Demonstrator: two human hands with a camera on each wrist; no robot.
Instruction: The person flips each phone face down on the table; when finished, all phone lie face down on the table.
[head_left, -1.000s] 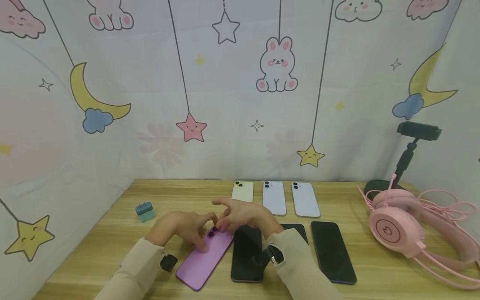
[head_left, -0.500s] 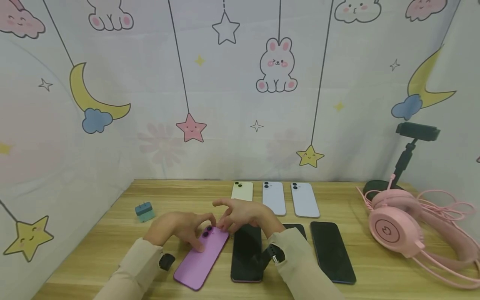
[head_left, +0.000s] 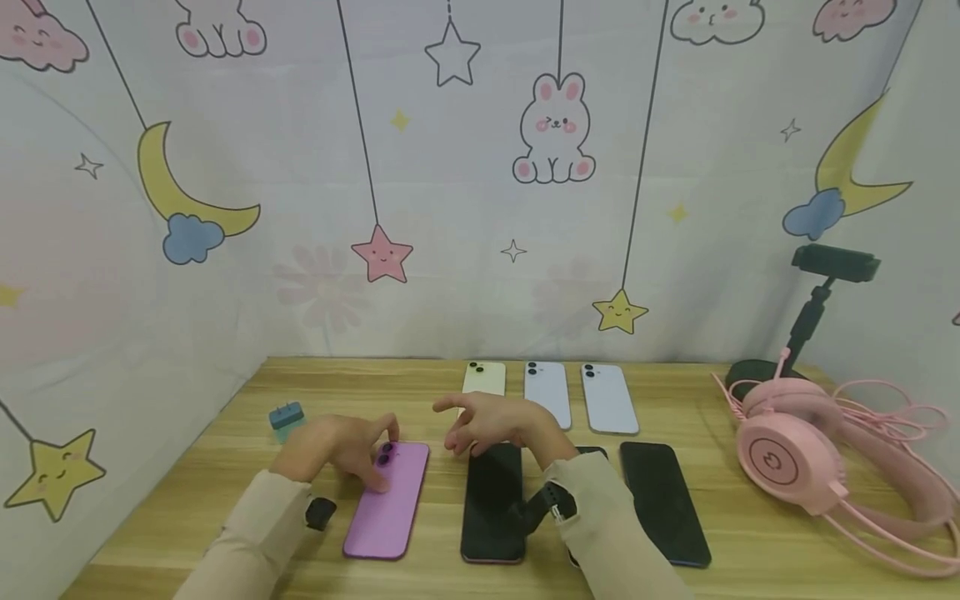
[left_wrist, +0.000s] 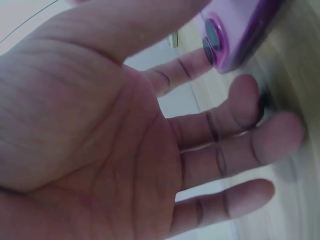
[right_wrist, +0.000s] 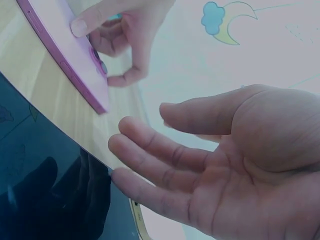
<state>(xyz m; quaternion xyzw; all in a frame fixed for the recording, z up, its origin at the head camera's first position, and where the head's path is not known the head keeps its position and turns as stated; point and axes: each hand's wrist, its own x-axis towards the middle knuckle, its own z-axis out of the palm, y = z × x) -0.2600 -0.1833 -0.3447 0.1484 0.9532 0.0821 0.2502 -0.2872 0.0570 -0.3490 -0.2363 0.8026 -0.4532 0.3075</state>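
A purple phone (head_left: 390, 517) lies back up on the wooden table, its camera lenses toward the far end. My left hand (head_left: 337, 446) pinches its upper left part, thumb on the back and index finger at the top edge; the other fingers stay beside it in the left wrist view. My right hand (head_left: 498, 421) hovers over the top of a black phone (head_left: 491, 512) lying screen up, and holds nothing. Its fingers are loosely extended in the right wrist view, apart from the purple phone (right_wrist: 55, 30). Another dark phone (head_left: 594, 452) is mostly hidden under the right forearm.
A dark phone (head_left: 663, 504) lies farther right. Behind are a pale yellow phone (head_left: 484, 379) and two whitish phones, camera sides up. A teal plug (head_left: 287, 419) sits at the left. Pink headphones (head_left: 795, 458) and a black stand (head_left: 810, 321) occupy the right side.
The purple phone has slid left and turned from slanted to nearly straight, with my left hand on it. My right hand has come away from its top corner and moved slightly right.
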